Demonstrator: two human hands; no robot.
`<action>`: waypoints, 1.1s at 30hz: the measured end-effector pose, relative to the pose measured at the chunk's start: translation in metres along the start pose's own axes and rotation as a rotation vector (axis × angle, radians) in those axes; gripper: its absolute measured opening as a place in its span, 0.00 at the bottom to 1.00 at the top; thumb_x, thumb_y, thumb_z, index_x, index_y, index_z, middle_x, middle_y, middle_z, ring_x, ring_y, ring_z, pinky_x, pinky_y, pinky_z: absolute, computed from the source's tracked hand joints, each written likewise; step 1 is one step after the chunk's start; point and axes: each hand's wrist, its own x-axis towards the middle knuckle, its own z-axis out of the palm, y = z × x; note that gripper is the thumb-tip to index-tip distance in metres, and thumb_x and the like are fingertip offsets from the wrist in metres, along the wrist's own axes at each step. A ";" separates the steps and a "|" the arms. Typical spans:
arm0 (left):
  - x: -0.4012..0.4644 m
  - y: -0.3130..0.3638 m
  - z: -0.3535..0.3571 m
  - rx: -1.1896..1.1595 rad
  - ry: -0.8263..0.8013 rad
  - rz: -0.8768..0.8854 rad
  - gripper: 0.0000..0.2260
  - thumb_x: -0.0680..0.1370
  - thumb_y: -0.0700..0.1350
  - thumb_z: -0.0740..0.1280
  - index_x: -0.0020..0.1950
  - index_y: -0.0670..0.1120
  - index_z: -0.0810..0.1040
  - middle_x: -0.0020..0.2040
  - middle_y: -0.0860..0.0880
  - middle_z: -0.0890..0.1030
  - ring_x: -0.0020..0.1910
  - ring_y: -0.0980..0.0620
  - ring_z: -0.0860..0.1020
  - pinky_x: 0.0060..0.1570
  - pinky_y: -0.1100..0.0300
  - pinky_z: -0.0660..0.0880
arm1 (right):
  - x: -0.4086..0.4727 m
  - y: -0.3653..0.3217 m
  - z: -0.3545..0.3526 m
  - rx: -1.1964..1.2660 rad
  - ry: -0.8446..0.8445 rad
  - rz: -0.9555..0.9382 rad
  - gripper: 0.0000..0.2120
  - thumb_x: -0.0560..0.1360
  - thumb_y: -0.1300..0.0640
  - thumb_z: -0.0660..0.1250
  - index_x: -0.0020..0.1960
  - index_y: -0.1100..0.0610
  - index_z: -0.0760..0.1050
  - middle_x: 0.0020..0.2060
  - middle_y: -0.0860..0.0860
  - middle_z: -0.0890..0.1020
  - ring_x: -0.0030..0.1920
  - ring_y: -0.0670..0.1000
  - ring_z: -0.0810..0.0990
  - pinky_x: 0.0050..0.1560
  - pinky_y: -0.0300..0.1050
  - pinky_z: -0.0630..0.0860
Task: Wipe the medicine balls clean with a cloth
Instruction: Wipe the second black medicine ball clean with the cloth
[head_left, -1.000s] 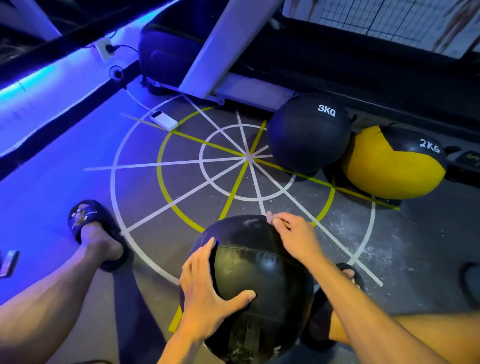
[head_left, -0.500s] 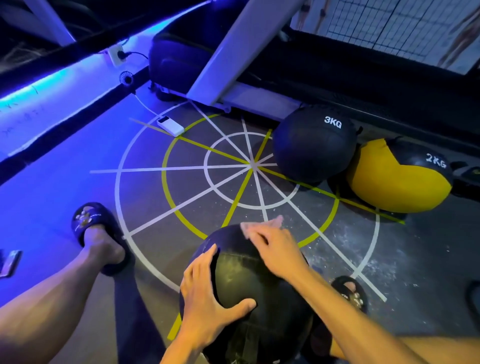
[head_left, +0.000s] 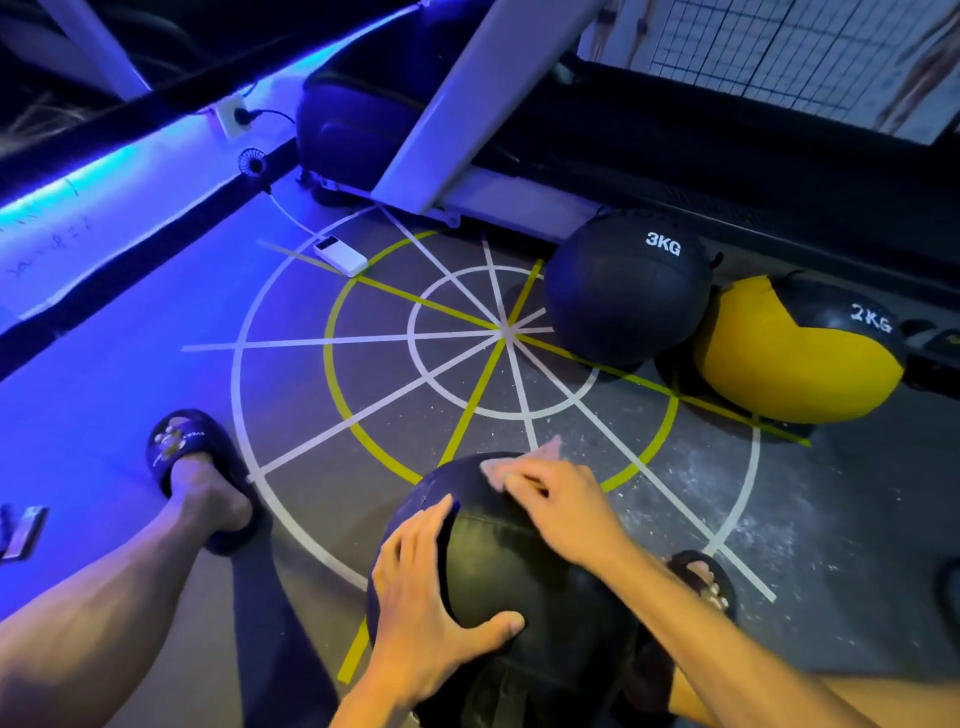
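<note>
Fingers of the right hand press a pale cloth flat on top of the black ball on the floor between the feet; the left hand lies spread, bracing its side. Firm overlapping strokes would suit, turning the ball. Since a second ago the cloth has slid leftward

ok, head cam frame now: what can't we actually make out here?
- Cloth: head view, mostly covered by the right hand; its size and how it is held are unclear.
- Near black ball: lower part cut off by the bottom edge; no weight label visible.
- Left hand hides part of that ball's side.
- Object at left edge: cut off, unidentifiable.
- Writing on the lit wall: too faint to read.
</note>
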 end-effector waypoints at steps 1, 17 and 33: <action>0.000 -0.001 -0.001 -0.009 -0.006 -0.005 0.54 0.57 0.78 0.74 0.78 0.65 0.57 0.74 0.68 0.61 0.77 0.59 0.58 0.75 0.51 0.60 | -0.006 -0.004 0.000 0.000 -0.044 -0.050 0.10 0.82 0.56 0.65 0.51 0.48 0.85 0.38 0.16 0.74 0.48 0.24 0.75 0.51 0.19 0.64; 0.029 -0.025 -0.034 -0.122 -0.110 -0.059 0.57 0.56 0.78 0.74 0.80 0.68 0.53 0.72 0.73 0.62 0.75 0.60 0.59 0.73 0.50 0.60 | -0.086 0.012 0.040 0.100 0.288 -0.373 0.10 0.82 0.59 0.67 0.60 0.53 0.83 0.63 0.41 0.82 0.70 0.42 0.75 0.70 0.36 0.69; 0.037 -0.014 -0.054 0.161 -0.018 0.016 0.42 0.66 0.80 0.63 0.76 0.63 0.68 0.75 0.63 0.67 0.75 0.55 0.63 0.75 0.46 0.62 | -0.090 -0.005 0.072 0.065 0.481 -0.142 0.18 0.83 0.47 0.62 0.71 0.49 0.77 0.71 0.37 0.74 0.73 0.40 0.69 0.74 0.36 0.63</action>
